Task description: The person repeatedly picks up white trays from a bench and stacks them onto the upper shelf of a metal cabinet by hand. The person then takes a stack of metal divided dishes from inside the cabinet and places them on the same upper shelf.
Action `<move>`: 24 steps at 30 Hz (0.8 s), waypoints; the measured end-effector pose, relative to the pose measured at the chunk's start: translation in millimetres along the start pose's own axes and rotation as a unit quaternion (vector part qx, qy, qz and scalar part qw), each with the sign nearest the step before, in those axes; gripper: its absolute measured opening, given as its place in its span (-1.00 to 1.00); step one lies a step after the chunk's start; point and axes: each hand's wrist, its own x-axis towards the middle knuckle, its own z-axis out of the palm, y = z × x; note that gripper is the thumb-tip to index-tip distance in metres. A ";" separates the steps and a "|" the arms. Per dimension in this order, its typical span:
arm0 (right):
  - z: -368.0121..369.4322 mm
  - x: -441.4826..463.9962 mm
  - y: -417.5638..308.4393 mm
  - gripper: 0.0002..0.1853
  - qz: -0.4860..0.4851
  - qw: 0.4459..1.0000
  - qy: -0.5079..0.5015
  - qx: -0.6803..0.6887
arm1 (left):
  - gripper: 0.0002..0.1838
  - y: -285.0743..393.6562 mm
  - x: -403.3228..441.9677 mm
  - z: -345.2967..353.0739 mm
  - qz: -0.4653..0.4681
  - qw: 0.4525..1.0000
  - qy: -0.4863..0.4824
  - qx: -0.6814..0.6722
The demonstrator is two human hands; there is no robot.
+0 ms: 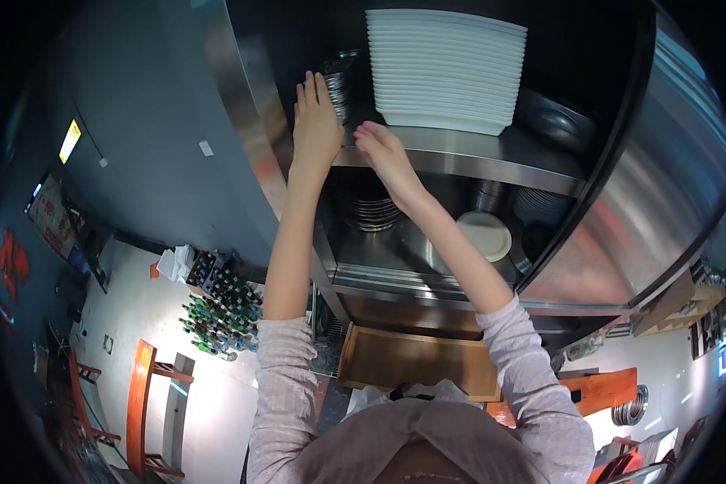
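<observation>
My left hand (318,125) is raised at the left end of the upper steel shelf (460,149), its fingers stretched up beside a stack of metal bowls (337,93). It partly covers that stack, and whether it touches the bowls is unclear. Just in front of the shelf edge is my right hand (381,149), fingers extended and nothing in them. A tall stack of white rectangular trays (448,73) stands right of both hands on the same shelf.
On the lower shelf are stacked metal plates (373,214), a pale round plate (486,235) and more stacked dishes (540,206). A metal basin (558,121) sits at upper right. Below lies a wooden tray (419,360). Many green bottles (226,306) and an orange bench (141,403) are at left.
</observation>
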 end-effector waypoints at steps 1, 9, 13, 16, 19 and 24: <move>-0.6 10.5 -4.9 -0.72 0.052 0.996 -0.061 0.037 | -0.25 -0.9 -1.7 -1.0 -0.005 1.000 0.008 -0.013; 43.3 67.8 -31.5 -0.76 0.069 0.996 -0.046 0.029 | -0.35 -1.9 -8.9 -14.1 0.012 0.999 -0.019 -0.029; 46.7 88.0 -30.8 -0.69 0.080 0.996 -0.024 -0.032 | -0.37 -3.2 -9.8 -9.0 0.004 0.998 -0.005 -0.058; 44.6 88.2 -28.8 -0.68 0.095 0.995 -0.017 -0.040 | -0.39 -3.9 -7.4 -9.2 0.007 0.998 -0.001 -0.064; 46.7 98.1 -2.4 -0.64 0.110 0.993 -0.003 0.050 | -0.38 -5.5 -4.8 -11.4 0.010 0.997 -0.001 -0.077; 50.7 106.9 11.3 -0.66 0.087 0.995 -0.019 -0.035 | -0.32 -7.7 -5.2 -18.9 0.012 0.998 -0.015 -0.066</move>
